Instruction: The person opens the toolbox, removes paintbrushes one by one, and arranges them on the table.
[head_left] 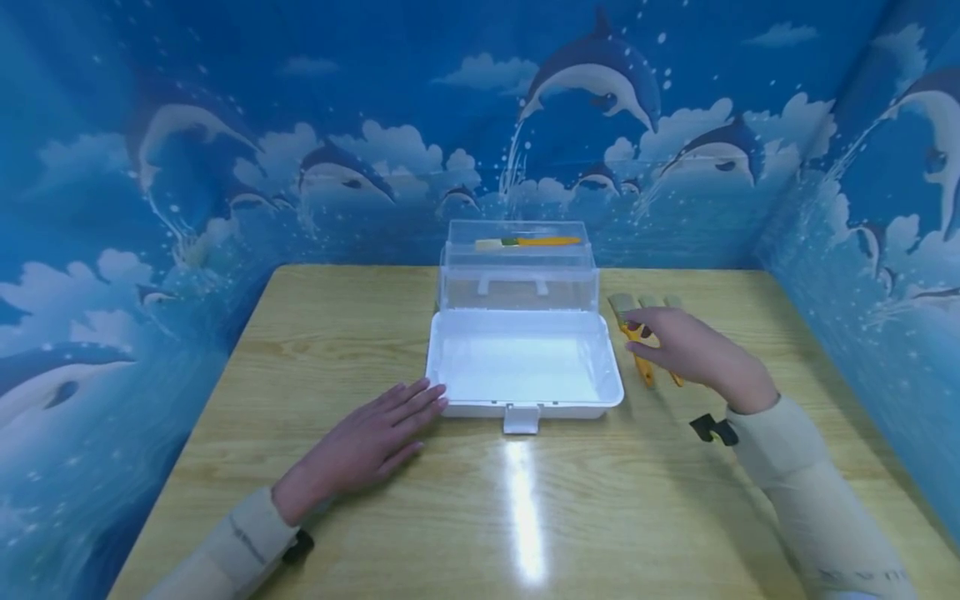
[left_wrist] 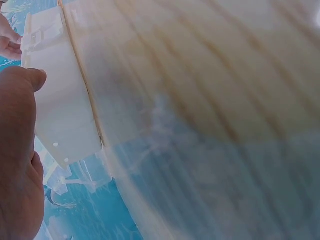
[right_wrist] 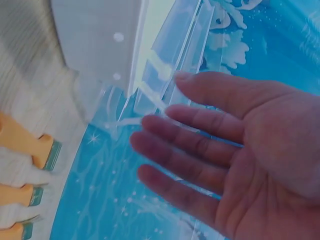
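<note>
A white plastic box [head_left: 525, 354] stands on the table with its clear tray section [head_left: 517, 287] folded up at the back. One paintbrush [head_left: 551, 242] with a yellow-orange handle lies across that upper section. My left hand [head_left: 363, 437] is flat, palm down, fingertips right at the box's front left corner. To the right of the box, my right hand [head_left: 690, 350] is over several paintbrushes [head_left: 621, 304], partly covering their orange handles. In the right wrist view its fingers [right_wrist: 185, 145] are spread and loosely bent, with nothing between them and the brush handles [right_wrist: 25, 142] off to one side.
The wooden table [head_left: 337, 333] backs onto a blue dolphin-print curtain [head_left: 375, 125], which also runs along both sides. A latch [head_left: 521, 419] hangs from the box's front, over the tabletop. Dark straps [head_left: 714, 429] show at the sleeve cuffs.
</note>
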